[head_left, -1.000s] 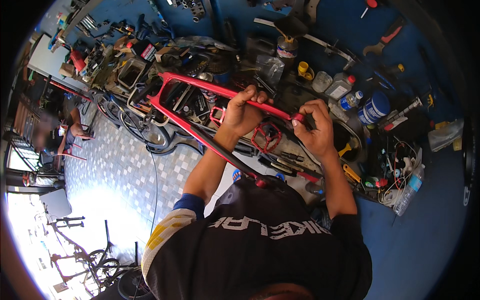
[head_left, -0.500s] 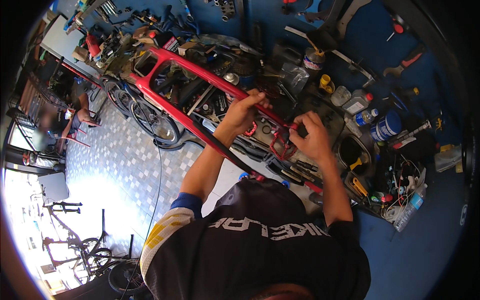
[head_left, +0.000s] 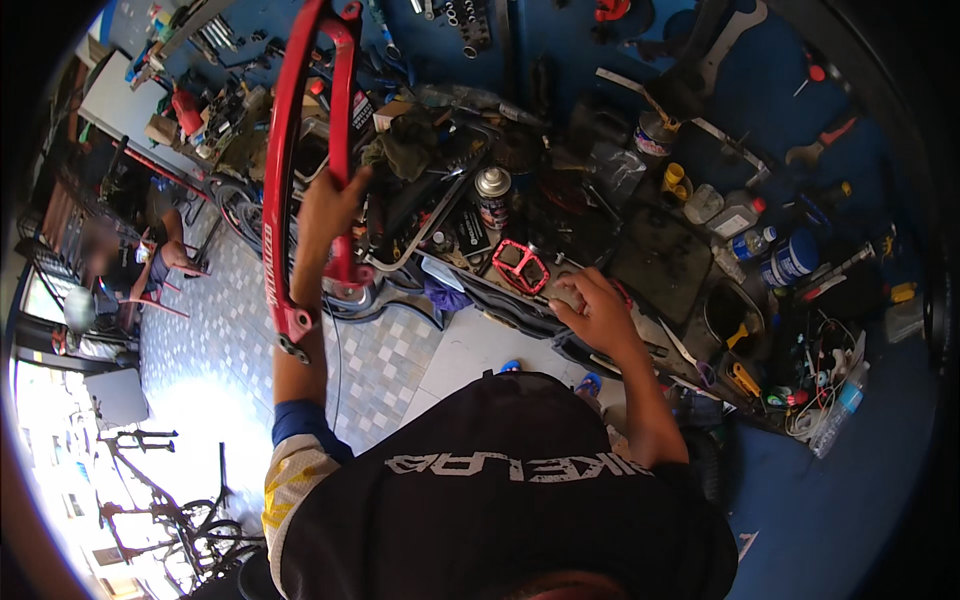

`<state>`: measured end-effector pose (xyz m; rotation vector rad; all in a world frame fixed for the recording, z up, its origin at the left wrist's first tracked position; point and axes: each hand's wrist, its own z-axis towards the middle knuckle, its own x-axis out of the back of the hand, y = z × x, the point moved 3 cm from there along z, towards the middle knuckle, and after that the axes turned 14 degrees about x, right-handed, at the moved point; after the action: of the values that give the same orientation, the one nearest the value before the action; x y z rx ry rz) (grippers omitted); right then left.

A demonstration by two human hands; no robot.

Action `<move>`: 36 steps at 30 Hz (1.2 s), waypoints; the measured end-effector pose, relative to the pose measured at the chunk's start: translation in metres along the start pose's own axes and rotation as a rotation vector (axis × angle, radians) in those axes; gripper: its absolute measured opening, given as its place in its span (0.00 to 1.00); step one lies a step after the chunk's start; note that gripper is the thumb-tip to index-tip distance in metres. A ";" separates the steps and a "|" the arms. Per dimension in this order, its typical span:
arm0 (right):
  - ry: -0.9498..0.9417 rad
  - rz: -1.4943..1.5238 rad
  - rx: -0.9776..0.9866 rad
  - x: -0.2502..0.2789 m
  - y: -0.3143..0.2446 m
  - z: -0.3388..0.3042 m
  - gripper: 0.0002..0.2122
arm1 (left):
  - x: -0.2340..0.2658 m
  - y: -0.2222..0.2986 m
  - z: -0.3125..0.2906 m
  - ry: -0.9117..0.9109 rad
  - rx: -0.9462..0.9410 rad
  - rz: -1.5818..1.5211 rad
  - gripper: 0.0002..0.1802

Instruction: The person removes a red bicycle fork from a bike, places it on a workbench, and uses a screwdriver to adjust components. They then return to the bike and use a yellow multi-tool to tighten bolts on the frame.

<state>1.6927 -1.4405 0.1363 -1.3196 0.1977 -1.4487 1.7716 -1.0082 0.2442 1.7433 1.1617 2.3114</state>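
Note:
My left hand [head_left: 328, 208] is raised on the left, wrapped around one arm of a red bicycle rear swingarm [head_left: 281, 165]. The swingarm stands almost upright, its joined end near the top edge and a dropout end low beside my left forearm. My right hand [head_left: 602, 318] is over the front of the workbench, thumb and fingers loosely bent and apart, with nothing visible between them. Just left of it, a red platform pedal [head_left: 521, 267] lies on the bench. A spray can [head_left: 493, 197] stands behind the pedal.
The cluttered workbench [head_left: 655, 250] runs along a blue wall hung with tools. On its right are bottles, a blue tub [head_left: 790, 258], a dark basin [head_left: 735, 312] and cables. Far left, another person [head_left: 135, 255] sits. Bicycle wheels and a hanging cable are beyond my left arm.
My left hand has swung the swingarm left and turned it from slanting across the bench to nearly upright. My right hand has let go of its end and moved slightly lower, exposing the pedal.

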 end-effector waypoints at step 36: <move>-0.019 -0.105 -0.366 0.007 -0.018 -0.068 0.16 | -0.126 -0.024 0.186 -0.090 -0.115 0.919 0.16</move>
<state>1.6310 -1.4742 0.1284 -1.6592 0.4005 -1.5362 1.9650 -0.9447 0.1457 2.6690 0.1668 2.5437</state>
